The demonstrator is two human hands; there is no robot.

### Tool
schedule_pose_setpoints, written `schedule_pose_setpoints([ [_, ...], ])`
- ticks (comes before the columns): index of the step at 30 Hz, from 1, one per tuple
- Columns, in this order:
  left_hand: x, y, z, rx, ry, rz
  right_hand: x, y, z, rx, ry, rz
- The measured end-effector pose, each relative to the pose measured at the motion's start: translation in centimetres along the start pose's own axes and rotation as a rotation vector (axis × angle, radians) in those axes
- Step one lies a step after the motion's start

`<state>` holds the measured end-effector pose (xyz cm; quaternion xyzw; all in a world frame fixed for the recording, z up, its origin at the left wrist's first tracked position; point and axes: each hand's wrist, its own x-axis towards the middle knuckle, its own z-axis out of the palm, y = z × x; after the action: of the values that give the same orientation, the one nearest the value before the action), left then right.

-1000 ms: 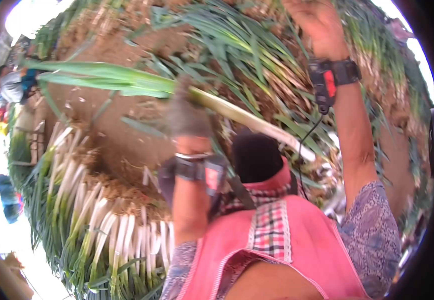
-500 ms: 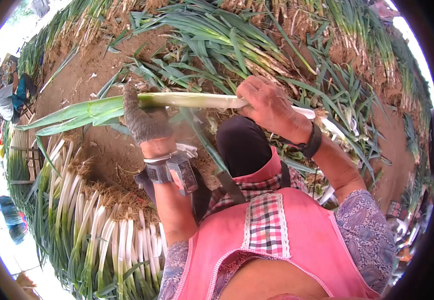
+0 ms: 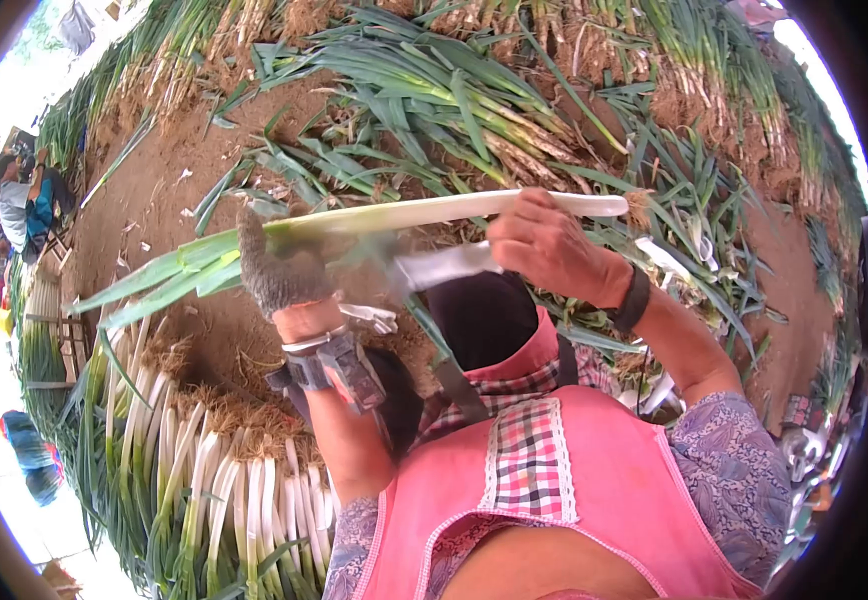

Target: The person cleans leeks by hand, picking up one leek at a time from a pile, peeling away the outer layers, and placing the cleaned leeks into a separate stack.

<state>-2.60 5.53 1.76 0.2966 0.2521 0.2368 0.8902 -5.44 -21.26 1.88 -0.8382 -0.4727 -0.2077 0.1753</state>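
A long leek (image 3: 419, 211) lies across in front of me, green leaves to the left and white root end to the right. My left hand (image 3: 279, 272), in a dark grey glove, is closed around its green part. My right hand (image 3: 554, 250), bare, is closed on a loose whitish outer layer (image 3: 449, 265), blurred at its free end, which hangs just below the stalk. The fingertips of that hand overlap the white stalk close to the roots (image 3: 639, 207). Below both hands is my dark-covered knee (image 3: 482, 318).
Rows of trimmed leeks (image 3: 244, 510) lie at lower left, roots inward. A heap of unpeeled leeks (image 3: 454, 90) is ahead, with leaf scraps (image 3: 699, 235) on the right. Brown soil (image 3: 144, 190) shows between. Another person (image 3: 29, 205) sits far left.
The outer layer has come away from the stalk and moved below it in my right hand, baring smooth white stalk. My right hand has shifted slightly down and right.
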Motion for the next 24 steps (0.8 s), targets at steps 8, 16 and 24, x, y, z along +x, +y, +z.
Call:
schedule_pose_setpoints([
  [8,1.7,0.2,-1.3,-0.051,0.047,0.043,-22.0,8.0,-5.0,-0.361,-0.51,0.736],
  [16,2.7,1.5,-2.0,-0.094,-0.014,0.122,-38.8,5.9,-9.3,-0.442,-0.426,1.278],
  [24,4.5,0.7,-2.9,0.001,-0.014,0.17,-22.7,7.4,-3.7,0.686,0.299,1.334],
])
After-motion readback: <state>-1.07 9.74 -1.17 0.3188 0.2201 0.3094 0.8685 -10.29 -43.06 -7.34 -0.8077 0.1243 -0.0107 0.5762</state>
